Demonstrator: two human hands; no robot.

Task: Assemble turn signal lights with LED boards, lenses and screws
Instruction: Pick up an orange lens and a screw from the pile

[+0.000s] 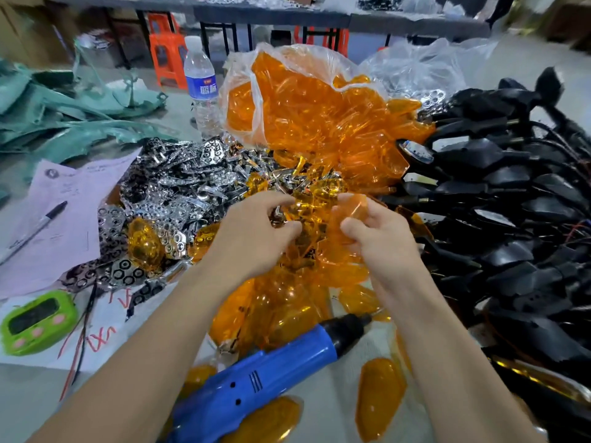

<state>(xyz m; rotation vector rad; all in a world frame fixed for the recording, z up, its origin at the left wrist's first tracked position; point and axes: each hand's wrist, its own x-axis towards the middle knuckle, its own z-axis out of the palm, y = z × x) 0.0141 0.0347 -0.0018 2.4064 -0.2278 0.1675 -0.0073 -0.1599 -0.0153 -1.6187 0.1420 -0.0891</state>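
Observation:
A heap of orange lenses (307, 129) spills from a clear plastic bag (287, 65) across the middle of the table. My right hand (380, 238) pinches one orange lens (351, 209) above the heap. My left hand (256, 231) has its fingers curled into the pile beside it, on a small piece I cannot identify. Chrome reflector plates (179, 187) lie in a pile to the left. Black turn signal housings (511, 193) with wires are stacked on the right. A blue electric screwdriver (271, 366) lies between my forearms.
A water bottle (201, 84) stands behind the chrome pile. Pink paper (70, 199) with a marker pen (35, 228) lies at left, a green timer (38, 321) below it. Teal bags (57, 113) sit far left. Loose orange lenses (377, 398) lie near the front edge.

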